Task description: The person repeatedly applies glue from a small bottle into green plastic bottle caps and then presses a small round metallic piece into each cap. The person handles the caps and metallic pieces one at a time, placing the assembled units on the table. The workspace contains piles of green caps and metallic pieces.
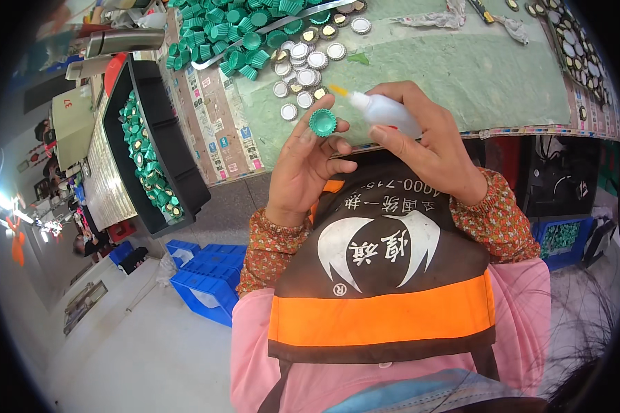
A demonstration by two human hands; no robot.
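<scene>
Between thumb and fingers, my left hand (300, 155) holds a green crimped bottle cap (322, 122), its hollow side facing up. My right hand (430, 138) is wrapped round a white squeeze bottle (387, 114) with a yellow nozzle tip (337, 90). That tip points left, a little above the cap and apart from it. Just beyond my left hand lie several loose silver-rimmed caps (304, 100) with white insides. A heap of green caps (220, 31) spreads over the far left of the table.
A long metal strip (275, 26) crosses the green heap. The table (461, 86) has a worn green covering. At its left end stands a black crate (176, 131) of green caps. A tray of caps (577, 51) lies far right. Blue crates (210, 279) sit on the floor.
</scene>
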